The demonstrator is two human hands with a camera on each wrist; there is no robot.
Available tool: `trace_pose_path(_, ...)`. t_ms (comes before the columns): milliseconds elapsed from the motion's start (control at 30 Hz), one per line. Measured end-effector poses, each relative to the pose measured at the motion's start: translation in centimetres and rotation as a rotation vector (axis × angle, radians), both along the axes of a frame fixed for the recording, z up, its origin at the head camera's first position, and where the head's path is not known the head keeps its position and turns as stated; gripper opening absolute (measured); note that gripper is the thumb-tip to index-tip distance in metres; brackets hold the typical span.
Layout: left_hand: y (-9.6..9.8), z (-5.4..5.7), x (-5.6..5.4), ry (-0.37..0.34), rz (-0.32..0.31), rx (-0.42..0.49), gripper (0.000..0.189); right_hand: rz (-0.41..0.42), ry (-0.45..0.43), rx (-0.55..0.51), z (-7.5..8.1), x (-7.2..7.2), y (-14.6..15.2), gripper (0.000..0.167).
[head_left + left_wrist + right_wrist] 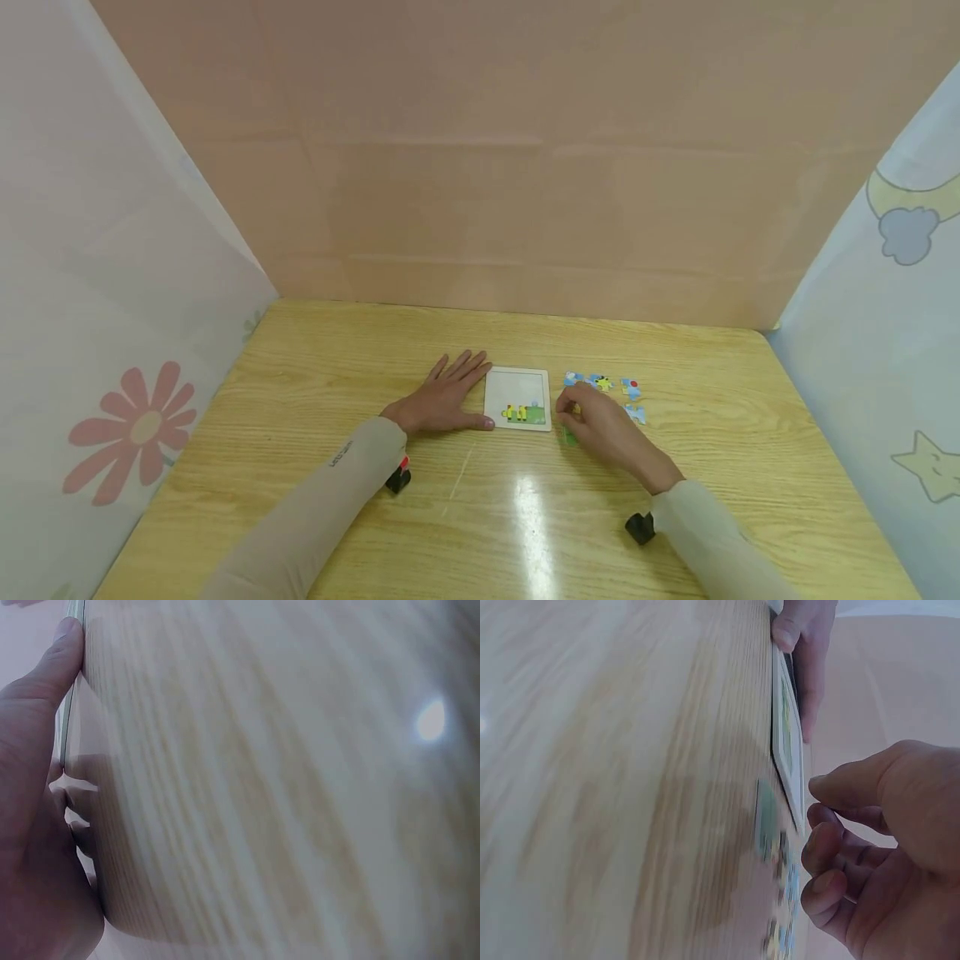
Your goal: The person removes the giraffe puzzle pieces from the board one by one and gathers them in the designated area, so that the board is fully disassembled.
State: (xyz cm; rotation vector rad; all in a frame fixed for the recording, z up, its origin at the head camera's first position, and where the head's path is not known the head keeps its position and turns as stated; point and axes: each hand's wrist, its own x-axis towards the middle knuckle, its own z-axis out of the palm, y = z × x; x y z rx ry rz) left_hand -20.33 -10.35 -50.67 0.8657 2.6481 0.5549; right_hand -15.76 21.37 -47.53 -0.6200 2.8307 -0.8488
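A small white-rimmed puzzle board lies on the table, with joined yellow, red and green pieces along its lower part. My left hand rests spread on the table at the board's left side, thumb at the lower left corner and fingertips near the upper left one. Just right of the board, my right hand hovers over loose puzzle pieces. In the right wrist view its fingers are loosely curled, with thumb and index tips a little apart and nothing visible between them. Below them lies a green piece, partly hidden in the head view.
Loose pieces lie beyond and right of my right hand: a blue one with a red spot, a light blue one and a yellow one. A brown wall backs the wooden table, with printed sheets at both sides.
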Motion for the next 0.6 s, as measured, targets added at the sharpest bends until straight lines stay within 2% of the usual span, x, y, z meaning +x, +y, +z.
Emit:
trace_pose_path(133,0.0,0.0,-0.1,-0.007,0.000,-0.004,0.105,0.027,-0.025,-0.012,0.1,-0.4,-1.4,0.003)
trace_pose_path(300,0.0,0.0,-0.2,-0.013,-0.002,-0.002,0.105,0.053,-0.053,0.010,0.2,-0.8,-3.2,0.009)
trace_pose_path(500,-0.1,0.1,-0.2,-0.013,-0.007,0.004,0.106,0.095,-0.060,0.078,0.4,-1.1,-4.7,0.017)
trace_pose_path(600,0.0,0.2,-0.1,-0.015,-0.011,0.018,0.105,0.104,-0.099,0.113,0.6,-1.4,-5.1,0.019)
